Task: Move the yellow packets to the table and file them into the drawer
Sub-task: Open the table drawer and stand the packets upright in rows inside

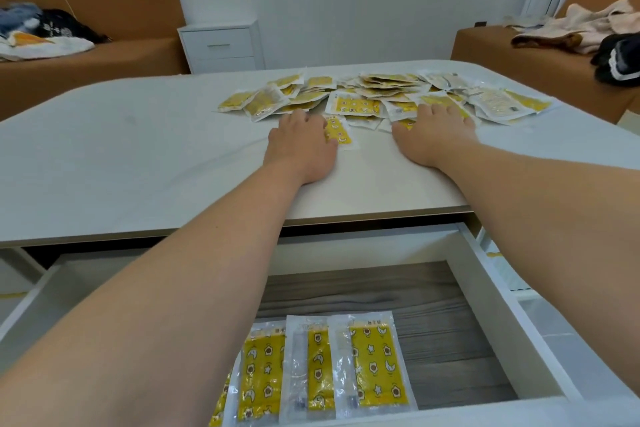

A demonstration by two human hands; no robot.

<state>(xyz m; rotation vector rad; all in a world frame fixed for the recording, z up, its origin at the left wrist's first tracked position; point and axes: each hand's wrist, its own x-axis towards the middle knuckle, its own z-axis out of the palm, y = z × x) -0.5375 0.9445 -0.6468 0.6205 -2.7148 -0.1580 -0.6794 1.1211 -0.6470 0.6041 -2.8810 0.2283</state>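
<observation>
Left grip flat, fingers relaxed, touching single packet. Right grip spread wide, resting on packet pile. White worktop; open drawer below holds filed packets. Brown sofa behind.

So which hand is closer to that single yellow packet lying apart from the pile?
Left. The left hand lies against the single packet, overlapping its left edge. The right hand rests further right, apart from it, with its fingers on the pile.
</observation>
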